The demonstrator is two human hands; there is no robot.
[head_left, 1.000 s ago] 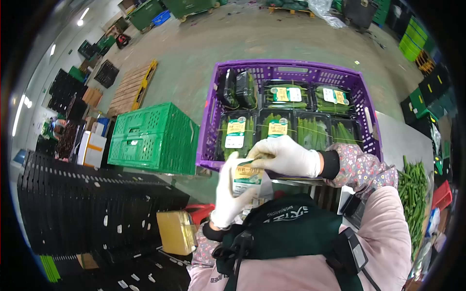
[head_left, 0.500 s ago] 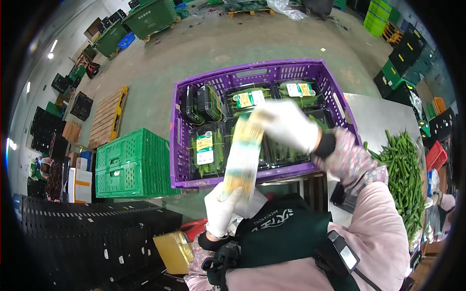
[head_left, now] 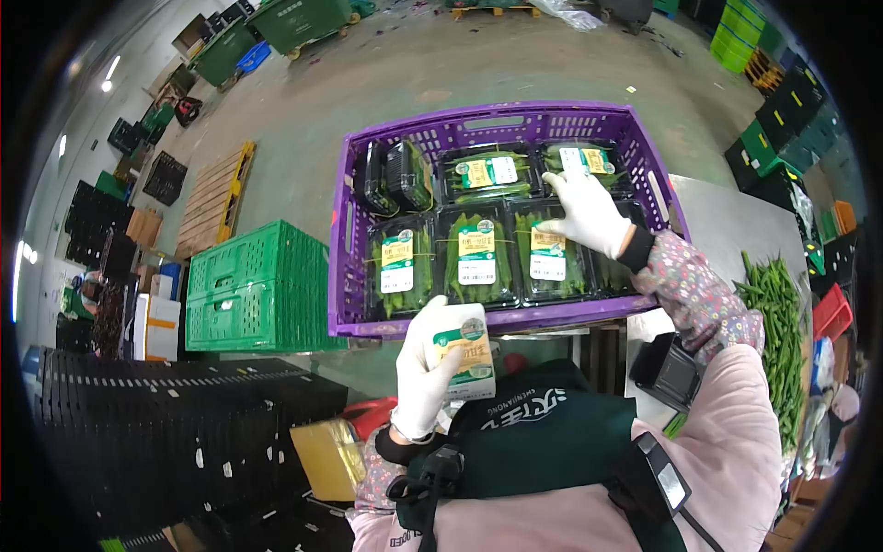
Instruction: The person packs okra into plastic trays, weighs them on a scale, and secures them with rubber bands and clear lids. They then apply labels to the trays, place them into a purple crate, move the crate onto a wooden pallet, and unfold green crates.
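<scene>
1. Here's the left hand (head_left: pixel 425 368), in a white glove, gripping a bundle of printed labels (head_left: pixel 469 354) — thumb lying across the front, fingers wrapping behind — just outside the near rim of the purple crate (head_left: pixel 501 319).
2. Over to the right hand (head_left: pixel 589 216), also white-gloved: it is reaching over the crate, fingers spreading apart, pinching nothing. The thumb is pointing at the label on the third front-row pack (head_left: pixel 549 262), while the fingertips are overlapping the right-hand back-row pack (head_left: pixel 579 166); whether they are pressing on it, I cannot tell.
3. Inside the crate, clear-lidded packs of green vegetables are filling two rows. Two packs (head_left: pixel 395 179) are standing on edge at the back left, and a labelled pack (head_left: pixel 486 172) is lying flat beside them.
4. Along the front, the left pack (head_left: pixel 400 267) and the second pack (head_left: pixel 476 258) are also showing labels — the fourth, at the right end, is sitting partly hidden behind the sleeve (head_left: pixel 685 285).
5. Right of the crate, loose green vegetables (head_left: pixel 777 340) are piling along the metal table (head_left: pixel 727 221), with a black tray (head_left: pixel 669 371) resting near the sleeve.
6. Off to the left, green crates (head_left: pixel 262 290) are standing stacked.
</scene>
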